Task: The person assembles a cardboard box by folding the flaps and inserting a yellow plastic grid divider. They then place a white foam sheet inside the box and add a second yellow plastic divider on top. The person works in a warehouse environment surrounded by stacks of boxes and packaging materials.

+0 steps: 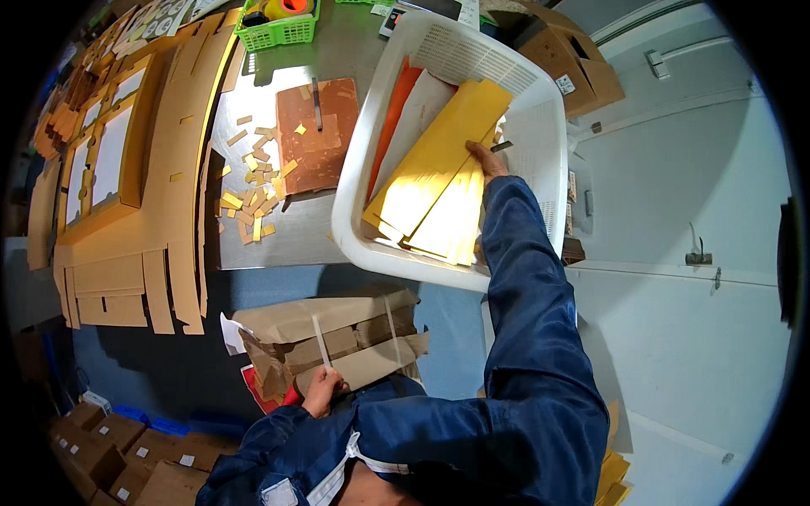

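Observation:
My right hand (488,160) reaches into a white plastic basket (346,215). Its fingers are closed at the edge of the yellow cardboard sheets (439,160), which lie in a fanned stack. A small dark piece (502,146) shows beside those fingers; I cannot make out what it is. Orange sheets (395,118) and a whitish sheet (426,105) lie under the yellow ones. Close to my body, my left hand (322,392) is closed around a white strap (321,340). That strap runs round a bundle of brown cardboard (287,325) in torn paper wrapping.
Small cardboard offcuts (253,194) are scattered on the metal table (240,110), beside a worn brown board (321,152) with a dark pen-like stick (316,101). Large cut cardboard sheets (169,194) spread leftward. A green basket (278,34) and an open carton (574,59) stand farther back.

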Action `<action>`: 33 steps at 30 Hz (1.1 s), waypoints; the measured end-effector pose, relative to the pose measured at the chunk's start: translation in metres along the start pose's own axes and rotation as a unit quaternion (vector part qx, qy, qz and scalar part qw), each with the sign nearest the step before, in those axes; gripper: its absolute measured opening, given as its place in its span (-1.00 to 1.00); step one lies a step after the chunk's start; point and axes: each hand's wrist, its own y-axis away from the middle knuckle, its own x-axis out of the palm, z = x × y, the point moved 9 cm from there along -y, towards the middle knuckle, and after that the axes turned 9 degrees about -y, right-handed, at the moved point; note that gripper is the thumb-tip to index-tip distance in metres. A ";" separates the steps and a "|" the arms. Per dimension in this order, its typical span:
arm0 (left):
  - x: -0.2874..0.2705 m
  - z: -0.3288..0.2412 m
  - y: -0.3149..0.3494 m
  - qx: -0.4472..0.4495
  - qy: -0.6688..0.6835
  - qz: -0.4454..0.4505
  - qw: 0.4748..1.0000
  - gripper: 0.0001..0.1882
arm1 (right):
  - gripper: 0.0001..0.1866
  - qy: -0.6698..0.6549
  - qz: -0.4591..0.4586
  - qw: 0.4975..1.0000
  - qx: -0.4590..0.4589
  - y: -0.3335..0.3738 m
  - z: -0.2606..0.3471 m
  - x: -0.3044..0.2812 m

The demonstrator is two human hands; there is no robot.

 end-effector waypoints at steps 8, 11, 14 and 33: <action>-0.007 0.006 -0.001 -0.001 0.041 -0.019 0.999 -0.93 | -0.63 0.078 0.053 0.995 0.043 0.031 0.035 0.006; -0.007 0.006 -0.001 0.007 0.052 -0.028 0.998 -0.93 | -0.60 0.055 0.002 0.994 -0.090 0.076 0.087 0.024; -0.010 0.008 0.002 0.001 0.057 -0.042 0.998 -0.93 | -0.53 0.073 0.110 0.986 -0.100 0.130 0.105 0.104; -0.012 0.008 0.009 0.056 0.084 -0.029 0.994 -0.93 | -0.59 0.498 0.359 0.726 -0.308 0.199 -0.042 0.366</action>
